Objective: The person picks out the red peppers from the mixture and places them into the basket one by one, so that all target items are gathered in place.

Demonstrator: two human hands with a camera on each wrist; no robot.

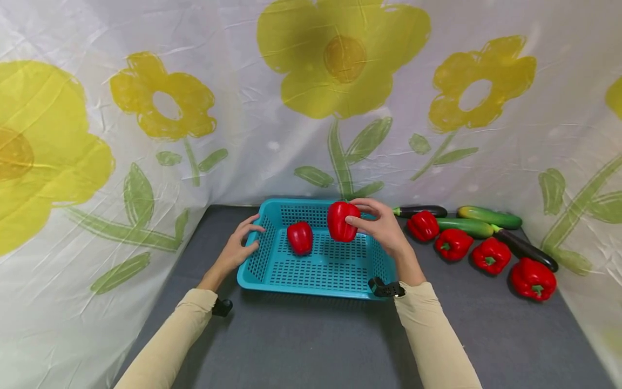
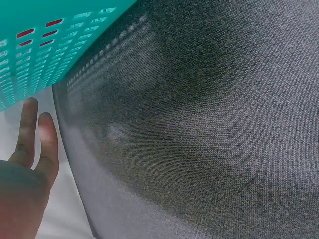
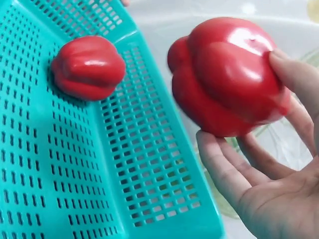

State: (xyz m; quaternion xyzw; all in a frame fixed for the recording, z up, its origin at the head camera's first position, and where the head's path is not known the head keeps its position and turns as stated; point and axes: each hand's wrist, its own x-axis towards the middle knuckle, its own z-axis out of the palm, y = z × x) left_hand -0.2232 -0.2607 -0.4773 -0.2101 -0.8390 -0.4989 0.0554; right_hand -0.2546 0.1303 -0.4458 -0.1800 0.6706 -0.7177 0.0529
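Observation:
My right hand [image 1: 381, 224] holds a red bell pepper [image 1: 343, 221] above the blue plastic basket [image 1: 316, 289], thumb on one side and fingers on the other. In the right wrist view that held pepper [image 3: 229, 77] appears beside the basket's long wall. Another red bell pepper [image 1: 299, 238] lies on the basket floor, left of the middle. At the basket's left end is my left hand [image 1: 236, 246], thumb and fingers spread at the rim. The left wrist view shows two of its fingers [image 2: 48, 142] extended by the outer wall, nothing gripped.
On the right of the dark grey table [image 1: 311, 346] lie several red bell peppers [image 1: 491, 255], two eggplants [image 1: 525, 248] and two green zucchini-like vegetables [image 1: 489, 216]. A white flower-printed cloth [image 1: 252, 151] hangs behind and at both sides.

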